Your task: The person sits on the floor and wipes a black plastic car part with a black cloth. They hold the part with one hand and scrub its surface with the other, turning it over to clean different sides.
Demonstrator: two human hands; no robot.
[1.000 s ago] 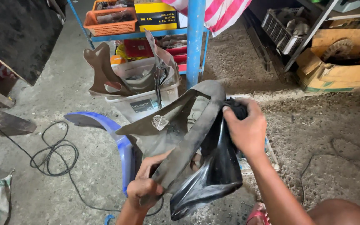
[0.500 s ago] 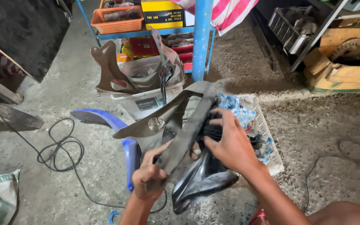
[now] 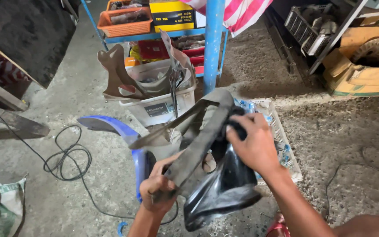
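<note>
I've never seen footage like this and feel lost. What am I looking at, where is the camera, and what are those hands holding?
The camera sits on a person's head and looks down at their own bare hands. The left hand grips the lower end of a dusty black plastic panel; the right hand presses on its glossy black part. Below lies a concrete floor with a blue fender, a black cable, a white bin of parts, a white tray and a cardboard box.
</note>
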